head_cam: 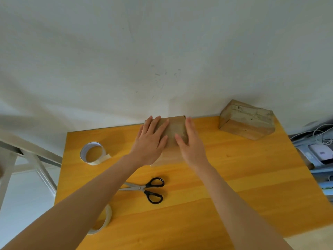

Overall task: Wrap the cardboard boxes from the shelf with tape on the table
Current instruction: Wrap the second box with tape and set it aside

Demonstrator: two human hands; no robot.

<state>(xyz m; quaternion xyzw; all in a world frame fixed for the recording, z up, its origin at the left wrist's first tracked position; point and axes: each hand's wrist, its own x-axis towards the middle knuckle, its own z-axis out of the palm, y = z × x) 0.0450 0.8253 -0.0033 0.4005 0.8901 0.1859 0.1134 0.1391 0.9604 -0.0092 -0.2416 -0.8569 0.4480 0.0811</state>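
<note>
Pressing down on the small brown cardboard box [173, 129], I have my left hand [152, 139] laid flat over its left half, fingers straight and slightly fanned, gripping nothing. My right hand [191, 143] lies along the box's right side, fingers straight and close together, thumb stretched out across the top; it is not curled round anything either.

The box sits closed on the yellow wooden table [243, 168], near the far edge and close to the white wall [162, 51]. A paler strip shows on its top between my hands, but I cannot tell whether that is tape.

A larger brown cardboard box [246, 120] stands at the table's far right corner, turned at an angle and well apart from the one under my hands.

A whitish roll of tape [93, 153] lies flat to the left of the small box, a loose end sticking out to its right. A second roll of tape [106, 221] lies by the near left edge, mostly hidden under my left forearm.

Black-handled scissors [147, 189] lie closed between my forearms, their blade tips hidden under the left one.
</note>
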